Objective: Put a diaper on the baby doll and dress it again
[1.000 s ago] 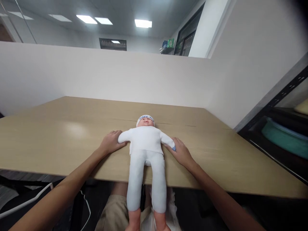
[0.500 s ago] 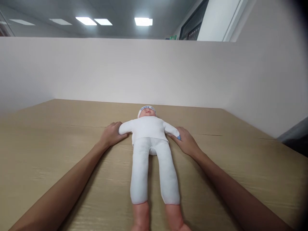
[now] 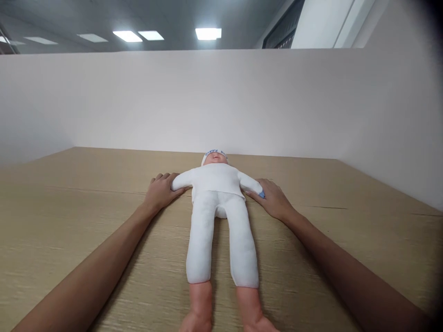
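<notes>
A baby doll (image 3: 218, 177) lies on its back on the wooden table, its head away from me and its bare feet toward me. White long sleeves and white trousers cover it, and its white cap (image 3: 210, 152) has blue lettering. The arms are spread out to both sides. My left hand (image 3: 162, 190) is curled around the end of the sleeve on the left, thumb along its near side. On the other side, my right hand (image 3: 272, 197) grips the opposite sleeve end, where a blue cuff (image 3: 262, 194) shows. The doll's hands are hidden.
The light wooden tabletop (image 3: 104, 221) has a thin seam running across it. A white partition (image 3: 155, 101) rises behind the table and continues along the right side. Ceiling lights show above it.
The view has shifted slightly, and the doll's feet and cap lettering show more fully. Both hands keep their places at the sleeve ends.
</notes>
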Action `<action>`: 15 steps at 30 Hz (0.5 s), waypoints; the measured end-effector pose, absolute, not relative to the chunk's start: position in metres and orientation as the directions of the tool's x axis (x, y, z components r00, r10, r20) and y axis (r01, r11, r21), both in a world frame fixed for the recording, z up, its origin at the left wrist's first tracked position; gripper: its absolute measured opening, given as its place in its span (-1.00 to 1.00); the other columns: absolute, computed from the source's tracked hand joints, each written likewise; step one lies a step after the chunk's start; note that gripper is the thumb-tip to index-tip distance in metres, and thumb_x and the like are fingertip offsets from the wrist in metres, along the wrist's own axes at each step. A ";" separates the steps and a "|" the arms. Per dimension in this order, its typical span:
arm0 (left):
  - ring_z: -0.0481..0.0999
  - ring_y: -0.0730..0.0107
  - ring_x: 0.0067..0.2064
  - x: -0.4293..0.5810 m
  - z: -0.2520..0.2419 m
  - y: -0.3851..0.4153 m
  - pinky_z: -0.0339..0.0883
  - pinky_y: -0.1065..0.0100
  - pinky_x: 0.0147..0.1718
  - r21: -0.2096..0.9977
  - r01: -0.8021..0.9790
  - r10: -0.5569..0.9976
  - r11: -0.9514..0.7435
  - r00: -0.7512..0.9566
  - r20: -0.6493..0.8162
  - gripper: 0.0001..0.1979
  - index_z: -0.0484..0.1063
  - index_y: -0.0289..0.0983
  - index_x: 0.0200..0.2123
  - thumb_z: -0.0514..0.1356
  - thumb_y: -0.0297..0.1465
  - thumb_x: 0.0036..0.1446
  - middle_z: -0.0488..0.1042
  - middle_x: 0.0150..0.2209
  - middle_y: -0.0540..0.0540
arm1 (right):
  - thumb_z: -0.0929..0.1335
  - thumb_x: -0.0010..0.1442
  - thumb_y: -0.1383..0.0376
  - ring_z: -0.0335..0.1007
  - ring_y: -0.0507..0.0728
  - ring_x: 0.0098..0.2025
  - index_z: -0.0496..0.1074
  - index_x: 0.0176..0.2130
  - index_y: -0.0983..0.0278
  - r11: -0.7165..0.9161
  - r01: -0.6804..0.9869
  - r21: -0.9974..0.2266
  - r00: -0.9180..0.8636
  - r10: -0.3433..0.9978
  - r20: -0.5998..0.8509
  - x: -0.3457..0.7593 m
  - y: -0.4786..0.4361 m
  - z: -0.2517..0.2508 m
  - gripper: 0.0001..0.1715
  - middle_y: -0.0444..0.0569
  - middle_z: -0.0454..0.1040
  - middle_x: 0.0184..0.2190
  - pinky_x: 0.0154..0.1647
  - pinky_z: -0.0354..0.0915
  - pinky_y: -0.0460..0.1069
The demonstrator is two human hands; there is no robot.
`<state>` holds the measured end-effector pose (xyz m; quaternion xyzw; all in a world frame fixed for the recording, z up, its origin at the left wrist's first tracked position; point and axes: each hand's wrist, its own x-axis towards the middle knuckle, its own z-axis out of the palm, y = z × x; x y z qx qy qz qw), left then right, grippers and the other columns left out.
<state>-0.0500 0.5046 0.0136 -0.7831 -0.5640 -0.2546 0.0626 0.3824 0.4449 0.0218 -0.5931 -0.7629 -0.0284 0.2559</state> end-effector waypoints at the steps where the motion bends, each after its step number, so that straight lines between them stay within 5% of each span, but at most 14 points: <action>1: 0.54 -0.23 0.14 -0.054 0.015 0.505 0.35 -0.10 0.14 0.201 0.898 0.845 -0.391 0.264 0.465 -0.30 0.51 -0.08 0.25 0.18 0.26 0.29 0.66 0.06 -0.20 | 0.26 0.43 -0.28 0.46 0.45 0.08 0.45 0.13 0.20 0.296 0.920 -0.258 -0.173 0.896 0.410 0.386 0.444 0.023 -0.30 0.18 0.58 0.04 0.08 0.35 0.28; 6: 0.52 -0.11 0.22 -0.087 0.022 0.508 0.37 0.00 0.20 0.326 0.735 0.791 -0.594 0.460 0.404 -0.25 0.42 -0.10 0.37 0.22 0.21 0.29 0.59 0.24 -0.17 | 0.31 0.38 -0.26 0.43 0.45 0.13 0.41 0.23 0.16 0.360 0.892 -0.275 -0.252 0.899 0.359 0.412 0.437 0.027 -0.28 0.17 0.56 0.10 0.17 0.34 0.29; 15: 0.56 -0.07 0.20 -0.105 0.019 0.513 0.41 0.04 0.21 0.385 0.677 0.769 -0.627 0.461 0.442 -0.26 0.49 -0.14 0.28 0.32 0.17 0.20 0.62 0.20 -0.20 | 0.32 0.38 -0.22 0.41 0.42 0.17 0.45 0.17 0.15 0.388 0.859 -0.334 -0.280 0.902 0.328 0.423 0.436 0.026 -0.36 0.15 0.56 0.12 0.25 0.32 0.29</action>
